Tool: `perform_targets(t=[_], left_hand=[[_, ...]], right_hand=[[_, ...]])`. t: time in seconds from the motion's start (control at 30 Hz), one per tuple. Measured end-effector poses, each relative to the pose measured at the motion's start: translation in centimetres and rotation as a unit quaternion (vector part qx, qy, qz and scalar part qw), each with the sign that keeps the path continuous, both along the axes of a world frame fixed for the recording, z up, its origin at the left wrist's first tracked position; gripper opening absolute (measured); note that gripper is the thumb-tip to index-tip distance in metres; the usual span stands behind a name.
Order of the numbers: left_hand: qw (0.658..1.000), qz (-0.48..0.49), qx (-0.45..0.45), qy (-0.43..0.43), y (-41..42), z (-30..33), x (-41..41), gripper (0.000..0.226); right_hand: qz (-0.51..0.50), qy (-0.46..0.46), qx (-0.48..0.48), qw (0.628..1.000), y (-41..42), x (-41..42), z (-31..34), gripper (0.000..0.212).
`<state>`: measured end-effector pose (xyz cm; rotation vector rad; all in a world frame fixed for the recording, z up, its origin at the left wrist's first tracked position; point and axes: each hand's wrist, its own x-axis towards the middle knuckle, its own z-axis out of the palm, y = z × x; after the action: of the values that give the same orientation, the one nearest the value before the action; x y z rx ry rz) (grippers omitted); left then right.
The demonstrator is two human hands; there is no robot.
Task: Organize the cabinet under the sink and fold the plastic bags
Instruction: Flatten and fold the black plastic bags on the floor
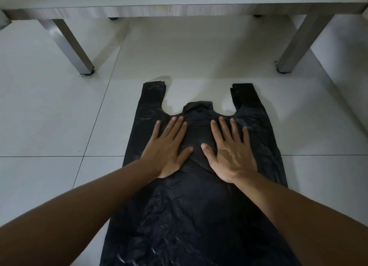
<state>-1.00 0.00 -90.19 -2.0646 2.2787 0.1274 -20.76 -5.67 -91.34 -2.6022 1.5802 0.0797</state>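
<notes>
From the head view, the left hand (pixel 166 148) and right hand (pixel 232 151) are pressing flat, fingers straight, on the black plastic bag (pixel 199 216) lying on the tiled floor (pixel 49 116), where trapped air is probably risking skewed creases.

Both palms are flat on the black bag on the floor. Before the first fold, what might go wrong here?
1. The black plastic bag lies on smooth floor tile; with the left hand and right hand only pressing flat, it may slide.
2. It looks crinkled, so trapped air or creases could skew the fold.
3. The handle loops lie free beyond the fingers and may shift.
</notes>
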Motion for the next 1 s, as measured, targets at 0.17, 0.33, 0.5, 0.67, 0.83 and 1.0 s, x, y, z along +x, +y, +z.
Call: perform_targets(t=[0.17,0.33,0.5,0.67,0.83,1.0], left_hand=[[0.999,0.038,0.014,-0.013,0.1,-0.7,0.7,0.082],[0.993,0.051,0.062,-0.083,0.2,0.7,-0.2,0.077],[0.989,0.08,0.087,-0.089,4.0,3.6,-2.9,0.069],[0.992,0.083,0.092,-0.026,9.7,3.9,-4.3,0.073],[0.996,0.079,0.045,-0.005,14.3,3.4,-5.2,0.086],[0.998,0.043,0.035,0.004,18.1,2.3,-5.5,0.081]], right_hand=[[0.003,0.006,0.008,1.0,0.0,0.0,0.1,0.079],[0.001,0.017,0.028,0.999,0.0,0.0,0.5,0.074],[0.014,0.005,0.092,0.996,-0.5,-0.1,1.6,0.074],[0.021,-0.06,0.112,0.992,0.3,-1.2,4.1,0.068],[0.042,-0.112,0.086,0.989,8.2,-3.5,5.4,0.062],[0.085,-0.012,0.068,0.994,15.6,-8.3,4.1,0.074]])
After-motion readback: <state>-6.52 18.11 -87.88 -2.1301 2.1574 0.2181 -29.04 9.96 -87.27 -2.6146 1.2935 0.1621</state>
